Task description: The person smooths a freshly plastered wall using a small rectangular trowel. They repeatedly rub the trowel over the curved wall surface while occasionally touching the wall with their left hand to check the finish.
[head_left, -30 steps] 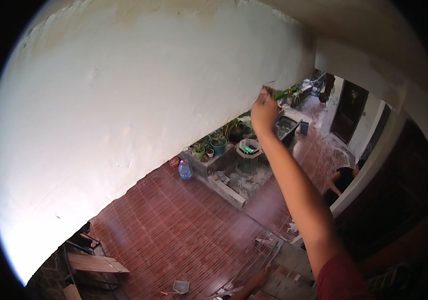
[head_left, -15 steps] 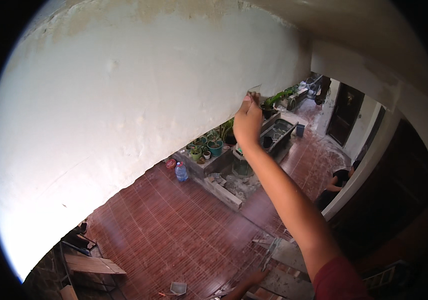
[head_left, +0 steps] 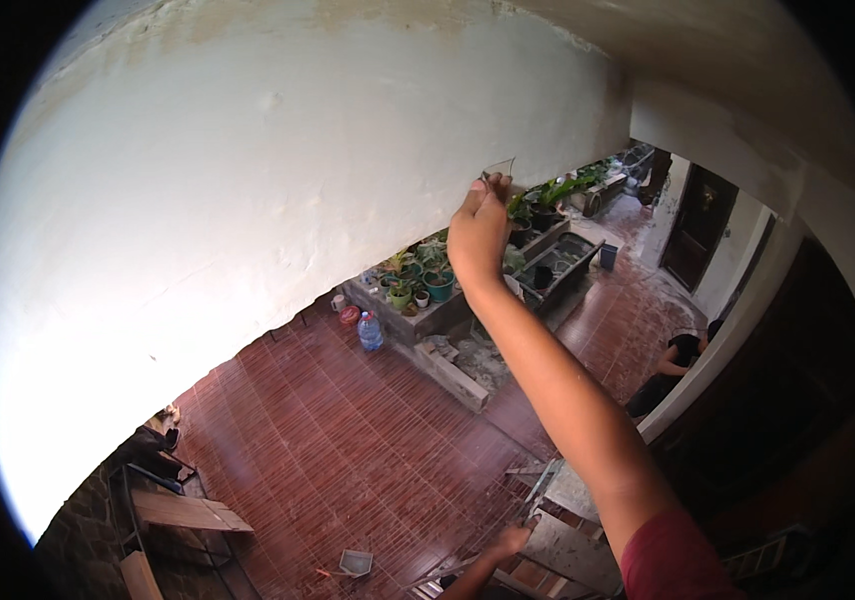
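Raised to the lower edge of a white plastered wall face [head_left: 278,170], my right hand [head_left: 480,225] pinches a small, clear, flat piece [head_left: 499,168]. The piece looks like a bit of glass or stiff plastic; which one I cannot tell. It sits against or very near the plaster. Low in the view, my left hand [head_left: 513,540] is closed at the edge of a grey, dusty board [head_left: 563,550], its fingers small and partly hidden.
Below lies a red tiled floor [head_left: 348,440] with a dustpan [head_left: 356,563] and a water bottle [head_left: 370,331]. Potted plants [head_left: 438,283] stand on a concrete planter ledge. A person [head_left: 683,355] sits by the doorway at right. A metal frame with wooden boards [head_left: 188,512] stands lower left.
My right hand has moved slightly left, and more of the clear piece shows above its fingers. My left hand has moved slightly up along the board. The view has shifted a little.
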Available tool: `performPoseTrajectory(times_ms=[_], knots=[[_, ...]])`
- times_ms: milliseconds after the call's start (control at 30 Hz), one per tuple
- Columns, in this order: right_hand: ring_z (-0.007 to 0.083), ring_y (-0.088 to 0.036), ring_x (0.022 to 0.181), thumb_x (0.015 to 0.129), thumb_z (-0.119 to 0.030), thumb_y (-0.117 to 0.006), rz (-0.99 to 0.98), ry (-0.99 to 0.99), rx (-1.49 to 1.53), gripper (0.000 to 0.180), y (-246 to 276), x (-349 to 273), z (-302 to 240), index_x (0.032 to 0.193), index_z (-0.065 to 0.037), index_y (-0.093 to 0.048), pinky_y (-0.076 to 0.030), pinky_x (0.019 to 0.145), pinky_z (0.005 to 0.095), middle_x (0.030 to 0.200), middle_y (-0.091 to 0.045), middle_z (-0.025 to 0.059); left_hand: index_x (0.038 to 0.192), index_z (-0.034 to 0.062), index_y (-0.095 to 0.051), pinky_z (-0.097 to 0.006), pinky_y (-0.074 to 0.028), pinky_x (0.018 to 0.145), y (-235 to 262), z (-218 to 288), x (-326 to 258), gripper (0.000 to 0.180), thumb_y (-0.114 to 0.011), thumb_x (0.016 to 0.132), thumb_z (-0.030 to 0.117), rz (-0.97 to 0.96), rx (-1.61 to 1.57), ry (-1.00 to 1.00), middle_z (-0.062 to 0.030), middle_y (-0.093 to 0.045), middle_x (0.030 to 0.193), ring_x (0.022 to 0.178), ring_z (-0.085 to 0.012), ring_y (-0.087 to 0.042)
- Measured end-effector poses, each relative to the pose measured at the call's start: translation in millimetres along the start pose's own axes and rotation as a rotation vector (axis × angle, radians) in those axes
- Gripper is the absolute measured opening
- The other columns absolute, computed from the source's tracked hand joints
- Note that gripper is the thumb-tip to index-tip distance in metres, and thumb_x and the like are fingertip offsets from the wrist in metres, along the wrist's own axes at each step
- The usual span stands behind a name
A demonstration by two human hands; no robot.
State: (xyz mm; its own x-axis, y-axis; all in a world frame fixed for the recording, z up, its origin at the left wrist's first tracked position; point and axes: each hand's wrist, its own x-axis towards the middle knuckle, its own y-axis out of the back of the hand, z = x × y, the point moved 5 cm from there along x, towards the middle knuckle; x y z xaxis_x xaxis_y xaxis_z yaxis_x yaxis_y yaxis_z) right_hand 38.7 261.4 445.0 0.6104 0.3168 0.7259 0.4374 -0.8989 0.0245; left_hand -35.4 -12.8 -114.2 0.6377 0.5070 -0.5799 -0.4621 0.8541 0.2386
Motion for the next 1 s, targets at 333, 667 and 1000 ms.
performPoseTrajectory(times_ms=[333, 667, 1000], knots=[[0.0492, -0.047, 0.131, 0.104, -0.017, -0.042, 0.018, -0.097, 0.11, 0.041, 3.6, -5.2, -23.0, 0.127, 0.015, -0.053, -0.04, 0.11, 0.048, 0.135, -0.049, 0.04, 0.145, 0.002, -0.049, -0.048, -0.033, 0.116, 4.6, 8.0, -12.1, 0.082, -0.04, 0.097, 0.068, 0.051, 0.028, -0.042, -0.0313, -0.05, 0.143, 0.137, -0.0457, -0.045], [0.0481, -0.028, 0.145, 0.104, -0.015, -0.041, 0.071, 0.009, 0.118, 0.044, -26.4, -32.1, -4.5, 0.133, 0.017, -0.048, -0.027, 0.12, 0.0488, 0.148, -0.036, 0.0406, 0.138, -0.0011, -0.055, -0.046, -0.039, 0.11, 7.5, 10.4, -14.1, 0.075, -0.041, 0.1, 0.063, 0.119, 0.073, -0.104, -0.0345, -0.057, 0.133, 0.132, -0.0447, -0.051], [0.056, -0.018, 0.146, 0.104, -0.01, -0.04, -0.003, 0.005, 0.061, 0.049, -21.7, -55.0, -35.9, 0.14, 0.021, -0.035, -0.022, 0.121, 0.0532, 0.153, -0.021, 0.0431, 0.142, 0.0032, -0.052, -0.047, -0.036, 0.114, -2.0, -4.0, 1.4, 0.068, -0.044, 0.099, 0.056, 0.069, 0.128, -0.059, -0.0319, -0.053, 0.139, 0.134, -0.0424, -0.049]])
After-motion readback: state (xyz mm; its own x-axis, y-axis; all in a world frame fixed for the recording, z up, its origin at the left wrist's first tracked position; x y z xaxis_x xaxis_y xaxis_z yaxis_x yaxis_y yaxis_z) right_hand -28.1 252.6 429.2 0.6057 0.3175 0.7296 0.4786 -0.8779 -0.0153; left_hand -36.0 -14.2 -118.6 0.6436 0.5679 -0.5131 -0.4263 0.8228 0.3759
